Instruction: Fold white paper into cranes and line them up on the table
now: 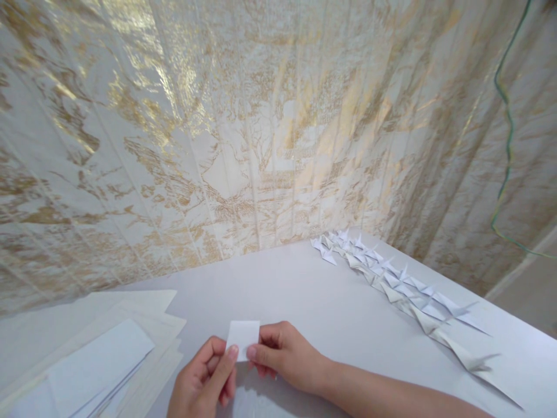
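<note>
A small white square of paper (243, 337) is held up over the white table (243, 278), near its front. My left hand (202, 374) pinches its lower left corner, thumb on top and fingers curled behind. At the right edge, my right hand (289, 357) grips the same paper between thumb and fingers. Whether the paper is one layer or folded I cannot tell. Both hands are close together, with the paper between them.
Loose sheets of white paper (100, 371) lie stacked at the left. Rows of folded paper cranes (391, 284) run along the table's right side. Behind stands a wall with gold-patterned covering (261, 128). A green cord (507, 133) hangs at the right.
</note>
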{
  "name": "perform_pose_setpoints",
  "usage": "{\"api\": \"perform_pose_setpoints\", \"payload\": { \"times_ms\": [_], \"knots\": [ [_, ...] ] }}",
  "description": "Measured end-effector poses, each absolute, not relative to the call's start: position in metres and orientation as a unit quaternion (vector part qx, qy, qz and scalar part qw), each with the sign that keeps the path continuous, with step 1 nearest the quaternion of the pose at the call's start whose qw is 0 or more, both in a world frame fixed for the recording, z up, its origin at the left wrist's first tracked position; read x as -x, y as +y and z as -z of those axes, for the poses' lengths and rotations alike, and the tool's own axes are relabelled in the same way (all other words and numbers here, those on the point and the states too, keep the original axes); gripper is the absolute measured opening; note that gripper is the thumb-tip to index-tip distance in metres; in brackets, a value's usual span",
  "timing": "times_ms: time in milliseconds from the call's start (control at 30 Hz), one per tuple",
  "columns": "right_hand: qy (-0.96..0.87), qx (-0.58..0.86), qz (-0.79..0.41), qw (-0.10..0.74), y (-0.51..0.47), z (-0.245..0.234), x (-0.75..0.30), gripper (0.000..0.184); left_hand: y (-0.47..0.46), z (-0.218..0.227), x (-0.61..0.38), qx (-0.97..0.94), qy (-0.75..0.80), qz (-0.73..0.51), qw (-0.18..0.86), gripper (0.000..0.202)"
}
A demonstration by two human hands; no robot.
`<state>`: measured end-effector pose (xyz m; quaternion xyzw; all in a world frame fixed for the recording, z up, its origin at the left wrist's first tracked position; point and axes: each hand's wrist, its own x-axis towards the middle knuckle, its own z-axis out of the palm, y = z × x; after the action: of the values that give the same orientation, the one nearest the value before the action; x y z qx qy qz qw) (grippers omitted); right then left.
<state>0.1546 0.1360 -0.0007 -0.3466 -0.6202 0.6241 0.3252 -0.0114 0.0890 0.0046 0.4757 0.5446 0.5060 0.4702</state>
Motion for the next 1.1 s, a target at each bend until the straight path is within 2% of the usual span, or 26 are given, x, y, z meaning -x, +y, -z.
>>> {"api": "perform_pose_setpoints", "payload": {
  "times_ms": [200,367,467,667,867,933,1033,1100],
  "knots": [
    [-0.681,0.317,-0.617,0.235,0.137,-0.010,-0.162,0.031,0.095,0.000,0.009,-0.512,0.532,-0.494,0.460,0.042],
    [-0.664,0.330,-0.653,0.156,0.141,-0.018,-0.165,0.022,0.091,0.000,0.013,-0.551,0.555,-0.482,0.394,0.043],
    [-0.659,0.341,-0.656,0.139,0.145,-0.018,-0.164,0.018,0.094,0.004,0.016,-0.570,0.566,-0.483,0.349,0.045],
    [-0.662,0.362,-0.644,0.125,0.152,-0.021,-0.162,0.022,0.105,0.007,0.015,-0.608,0.569,-0.474,0.285,0.042],
    [-0.689,0.369,-0.620,0.062,0.148,-0.026,-0.174,0.024,0.097,0.012,0.022,-0.676,0.547,-0.445,0.214,0.034],
    [-0.706,0.371,-0.602,0.032,0.144,-0.026,-0.183,0.026,0.088,0.016,0.027,-0.735,0.507,-0.420,0.160,0.030],
    [-0.741,0.385,-0.551,0.021,0.138,-0.029,-0.197,0.030,0.078,0.020,0.036,-0.890,0.335,-0.278,-0.139,0.029],
    [-0.765,0.403,-0.498,0.059,0.136,-0.031,-0.206,0.026,0.076,0.021,0.041,-0.908,0.260,-0.212,-0.251,0.032]
  ]
}}
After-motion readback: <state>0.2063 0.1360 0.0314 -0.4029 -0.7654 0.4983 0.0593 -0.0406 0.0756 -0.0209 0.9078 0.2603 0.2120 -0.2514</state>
